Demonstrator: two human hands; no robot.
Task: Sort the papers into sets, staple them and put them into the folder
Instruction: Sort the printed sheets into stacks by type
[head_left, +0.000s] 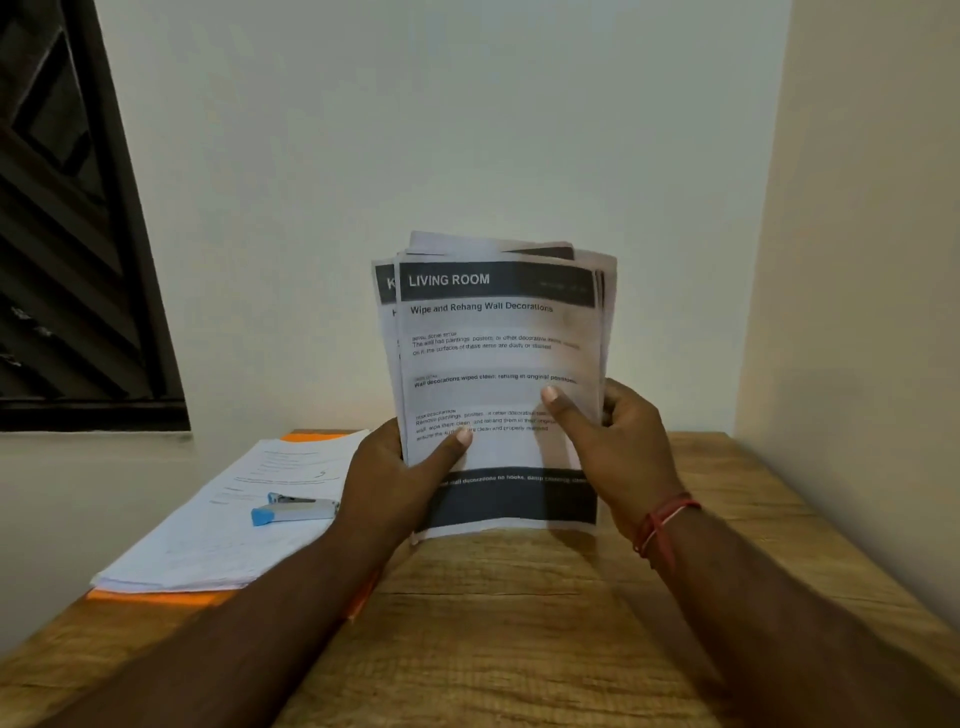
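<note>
I hold a stack of printed papers (496, 364) upright above the wooden table (519, 623). The front sheet is headed "LIVING ROOM"; other sheets fan out behind it. My left hand (400, 467) grips the lower left edge with the thumb across the front. My right hand (608, 441) grips the right edge, thumb pressed on the front sheet. To the left, a second pile of white papers (228, 525) lies on an orange folder (156, 597). A blue and silver stapler (293, 509) rests on that pile.
A wall stands close behind the table and another along its right side. A dark window frame (78, 234) fills the upper left. A red thread band (662, 525) circles my right wrist.
</note>
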